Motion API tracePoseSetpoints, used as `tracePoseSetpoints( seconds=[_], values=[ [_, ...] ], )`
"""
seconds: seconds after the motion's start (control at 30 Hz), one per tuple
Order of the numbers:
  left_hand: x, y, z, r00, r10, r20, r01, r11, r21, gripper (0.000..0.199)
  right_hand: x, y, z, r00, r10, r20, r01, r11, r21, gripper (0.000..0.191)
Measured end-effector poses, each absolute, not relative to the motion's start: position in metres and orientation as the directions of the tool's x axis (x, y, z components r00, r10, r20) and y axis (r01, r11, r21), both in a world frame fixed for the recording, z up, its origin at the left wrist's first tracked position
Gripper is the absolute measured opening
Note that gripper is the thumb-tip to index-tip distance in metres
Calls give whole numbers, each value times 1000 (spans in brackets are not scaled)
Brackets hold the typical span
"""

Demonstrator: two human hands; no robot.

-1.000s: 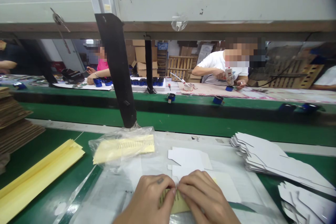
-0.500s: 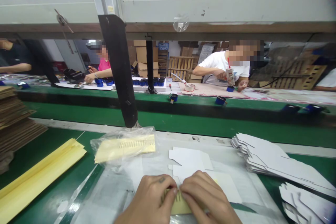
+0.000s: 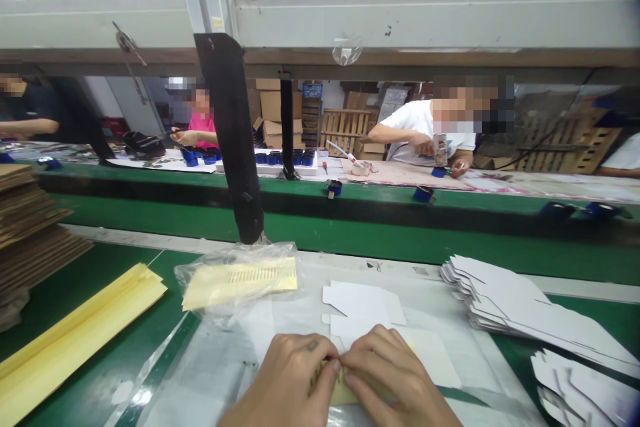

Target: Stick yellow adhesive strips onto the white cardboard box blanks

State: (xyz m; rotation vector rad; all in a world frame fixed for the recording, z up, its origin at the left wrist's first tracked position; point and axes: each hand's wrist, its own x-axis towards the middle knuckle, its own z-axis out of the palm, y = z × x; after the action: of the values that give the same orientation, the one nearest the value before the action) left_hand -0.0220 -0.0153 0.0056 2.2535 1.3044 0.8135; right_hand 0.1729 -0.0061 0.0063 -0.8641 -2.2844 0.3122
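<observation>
Low in the middle of the view, my left hand [image 3: 296, 377] and my right hand [image 3: 391, 373] meet over a yellow label sheet [image 3: 345, 395]. Thumb and fingers of each hand pinch the sheet near its upper edge, and my fingertips nearly touch. Both hands cover most of the sheet; only a strip with dark marks shows between them. Just beyond my fingers a flat white box blank [image 3: 364, 303] lies on the pale work surface [image 3: 220, 353]. To its left is a clear plastic bag [image 3: 240, 280] with yellow printed label sheets in it.
White box blanks [image 3: 530, 307] are stacked at the right, more [image 3: 583, 383] lie nearer. Long yellow sheets [image 3: 75, 340] and a cardboard stack [image 3: 35, 227] stand left. Behind a black-wrapped post [image 3: 233, 140] runs a green conveyor [image 3: 350, 220] with blue parts. Several co-workers sit across it.
My fingertips have shifted slightly closer together over the yellow sheet, hiding more of its marks. Across the conveyor, the blue parts have moved slightly right and the co-workers' hands have moved.
</observation>
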Motion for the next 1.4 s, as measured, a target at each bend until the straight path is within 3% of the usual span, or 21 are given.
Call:
tracePoseSetpoints(
  seconds=[0.17,0.4,0.47,0.57,0.63,0.73,0.87,1.03,1.4],
  values=[
    [-24,-14,8,403,877,262,643,-475,601,27,172,-5,10,-527,598,604,472,797,-377,17],
    [-24,-14,11,430,861,270,642,-502,579,27,171,-4,8,-559,573,599,453,817,-358,18],
    [-24,-14,9,439,856,273,647,-512,565,27,171,-6,5,-546,585,600,411,811,-417,18],
    [-23,-14,5,453,840,298,667,-542,512,25,178,-8,9,-493,712,500,333,685,-648,14],
    [-21,-14,3,465,824,323,675,-566,472,23,187,-5,20,-441,833,335,347,502,-792,14],
    [-18,-15,2,486,763,427,661,-640,391,19,198,14,45,-409,909,76,430,265,-863,23],
    [-17,-11,0,530,608,591,606,-759,238,19,193,61,72,-502,856,-126,557,209,-804,14],
    [-15,-1,-11,560,463,687,567,-819,90,21,172,108,66,-537,816,-215,663,250,-706,10],
    [-9,12,-41,485,432,761,604,-794,67,26,166,129,48,-556,788,-263,722,302,-622,14]
  ],
)
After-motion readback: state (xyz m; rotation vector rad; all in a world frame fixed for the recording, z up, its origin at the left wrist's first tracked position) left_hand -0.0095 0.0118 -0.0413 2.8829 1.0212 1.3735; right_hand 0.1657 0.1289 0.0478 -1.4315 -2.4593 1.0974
